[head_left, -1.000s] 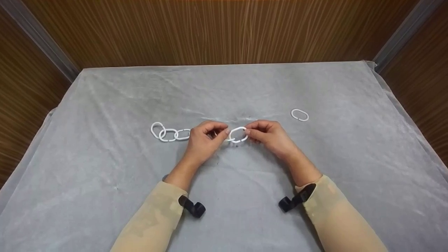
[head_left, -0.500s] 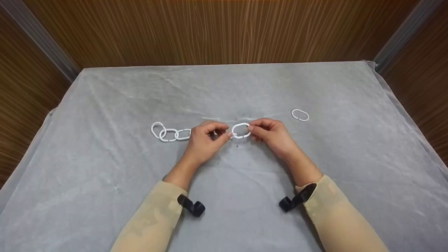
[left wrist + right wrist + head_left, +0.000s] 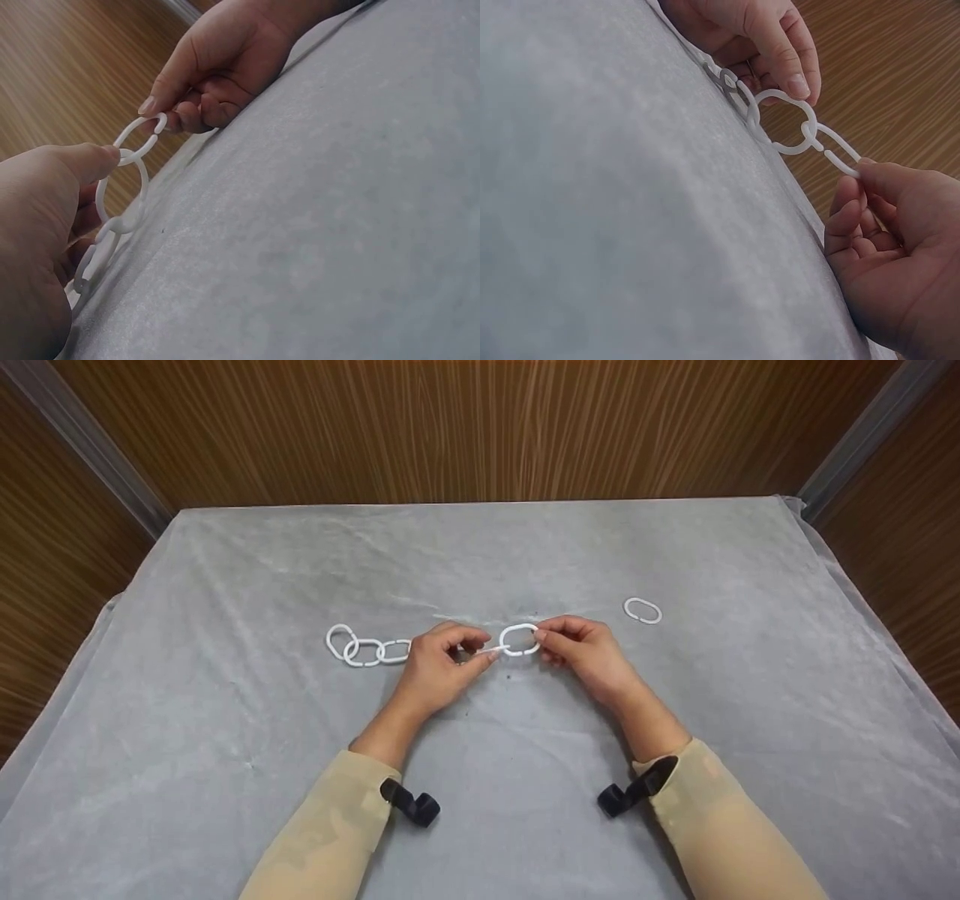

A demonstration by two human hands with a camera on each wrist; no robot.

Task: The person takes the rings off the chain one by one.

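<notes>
1. The right hand [image 3: 581, 649] pinches a white split ring [image 3: 519, 640] between thumb and forefinger; the other fingers are curled.
2. The left hand [image 3: 439, 660] pinches the last link of a white ring chain [image 3: 367, 651], and this link passes through the split ring.
3. Both hands hold the rings just above the tabletop [image 3: 225, 585], near its middle.
4. The chain runs to the left from the left hand and lies on the grey cloth.
5. One loose ring [image 3: 643, 610] lies alone, to the right and a little farther away.
6. Behind the tabletop stands a brown wooden wall [image 3: 480, 427].
</notes>
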